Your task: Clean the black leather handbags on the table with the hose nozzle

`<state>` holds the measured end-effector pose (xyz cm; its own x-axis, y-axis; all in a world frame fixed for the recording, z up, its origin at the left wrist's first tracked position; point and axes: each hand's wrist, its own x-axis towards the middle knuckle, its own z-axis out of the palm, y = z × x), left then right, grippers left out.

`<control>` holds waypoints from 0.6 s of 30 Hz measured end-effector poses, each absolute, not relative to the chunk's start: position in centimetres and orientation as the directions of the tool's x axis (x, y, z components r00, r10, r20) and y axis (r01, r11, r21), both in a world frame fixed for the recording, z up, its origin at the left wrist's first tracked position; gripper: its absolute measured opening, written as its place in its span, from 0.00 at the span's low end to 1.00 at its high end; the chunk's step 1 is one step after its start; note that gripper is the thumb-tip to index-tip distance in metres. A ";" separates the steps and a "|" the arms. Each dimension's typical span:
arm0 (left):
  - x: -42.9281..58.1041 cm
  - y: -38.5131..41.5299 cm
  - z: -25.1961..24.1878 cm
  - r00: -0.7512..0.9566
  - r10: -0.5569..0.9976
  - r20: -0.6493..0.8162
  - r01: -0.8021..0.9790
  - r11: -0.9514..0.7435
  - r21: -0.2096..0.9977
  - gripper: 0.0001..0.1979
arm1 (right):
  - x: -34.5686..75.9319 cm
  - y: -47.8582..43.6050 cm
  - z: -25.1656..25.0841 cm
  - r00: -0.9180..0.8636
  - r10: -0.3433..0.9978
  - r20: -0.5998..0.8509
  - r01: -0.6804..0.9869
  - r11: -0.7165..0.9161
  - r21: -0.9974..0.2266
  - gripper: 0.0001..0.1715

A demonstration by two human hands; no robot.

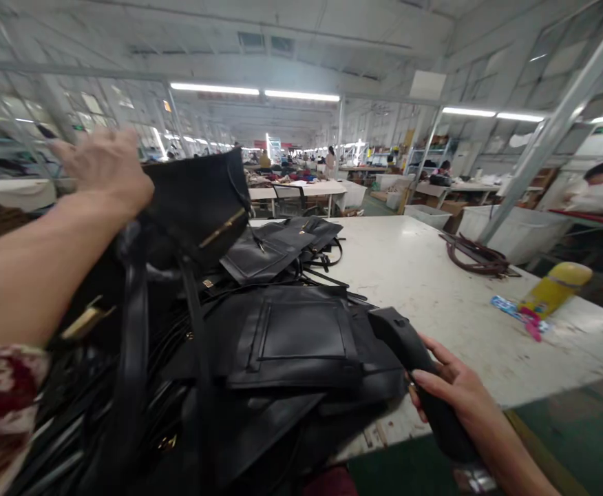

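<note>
My left hand [106, 169] is raised at the upper left and grips the top edge of a black leather bag [198, 203] with a gold bar clasp, holding it above a pile. Its straps [136, 324] hang down in front of my forearm. My right hand [449, 386] at the lower right is closed round a black handheld tool [409, 351], whose tip points at the pile. The pile of black leather bags and panels [291, 337] covers the left half of the white table [436, 289].
Brown leather straps [474, 256] lie at the table's far right. A yellow bottle [554, 289] lies on its side near the right edge beside a small blue and pink item [518, 313]. A slanted metal post [554, 124] rises there. Other people work at far tables.
</note>
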<state>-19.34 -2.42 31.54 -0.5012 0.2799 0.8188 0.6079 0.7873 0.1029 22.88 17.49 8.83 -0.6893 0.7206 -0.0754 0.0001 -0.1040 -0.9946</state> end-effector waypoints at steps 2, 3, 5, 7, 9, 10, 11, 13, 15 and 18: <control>-19.3 -0.9 32.7 -0.355 0.157 0.921 0.634 0.764 0.114 0.28 | 23.3 17.0 7.8 -0.666 0.742 -0.075 -0.007 -0.106 -0.994 0.51; -18.3 -0.2 31.6 -0.312 0.186 0.932 0.699 0.709 0.093 0.29 | 23.5 16.8 7.4 -0.667 0.741 -0.074 -0.010 -0.108 -0.994 0.50; -15.0 1.0 26.7 -0.260 0.430 0.865 0.859 0.511 0.004 0.26 | 23.9 16.6 6.8 -0.681 0.728 -0.077 -0.013 -0.118 -0.993 0.49; -11.0 1.5 19.2 -0.212 0.704 0.678 0.966 0.255 0.037 0.18 | 24.1 16.7 6.4 -0.693 0.715 -0.088 -0.004 -0.126 -0.992 0.48; -7.1 1.2 11.4 -0.204 0.813 0.545 0.979 0.169 0.114 0.14 | 24.2 17.0 6.2 -0.700 0.707 -0.102 0.015 -0.128 -0.992 0.46; -5.4 1.0 8.0 -0.190 0.835 0.517 0.982 0.152 0.115 0.15 | 24.2 17.2 6.1 -0.705 0.701 -0.109 0.026 -0.128 -0.991 0.45; -4.0 0.7 5.1 -0.169 0.849 0.501 0.985 0.133 0.107 0.17 | 24.1 17.4 6.1 -0.716 0.688 -0.117 0.035 -0.131 -0.991 0.44; -2.1 0.3 1.2 -0.140 0.858 0.495 0.990 0.117 0.077 0.21 | 23.8 17.5 5.8 -0.763 0.632 -0.138 0.053 -0.152 -0.987 0.41; -1.3 0.3 -0.6 -0.126 0.852 0.507 0.992 0.124 0.037 0.22 | 23.1 17.5 5.3 -0.818 0.553 -0.159 0.070 -0.179 -0.981 0.39; -1.4 1.0 -1.0 -0.118 0.829 0.547 0.989 0.145 -0.006 0.20 | 21.4 17.6 4.3 -0.860 0.472 -0.191 0.097 -0.216 -0.972 0.40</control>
<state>-1.41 0.97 -1.04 -0.1181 0.8286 0.5472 0.9894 0.1453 -0.0065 21.39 17.56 4.34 -0.8604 0.4725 -0.1909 0.0970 -0.2160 -0.9716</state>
